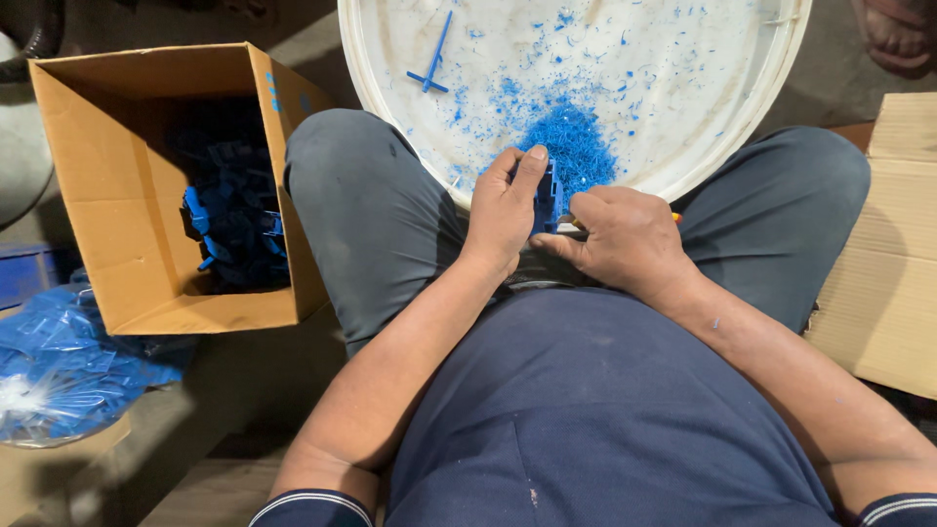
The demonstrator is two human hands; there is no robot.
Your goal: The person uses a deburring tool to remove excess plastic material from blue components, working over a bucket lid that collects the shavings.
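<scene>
Here the blue plastic part (548, 198) sits clamped in the left hand (504, 210) grip, right hand (625, 239) fisted beside it.

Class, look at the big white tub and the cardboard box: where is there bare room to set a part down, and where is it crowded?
The round white plastic tub is mostly bare along its upper left, around the loose blue plastic T-shaped piece, and across its right side. It is crowded near the lap, where the heap of blue shavings lies beside the left hand and right hand. The open cardboard box is filled with blue plastic parts.
</scene>
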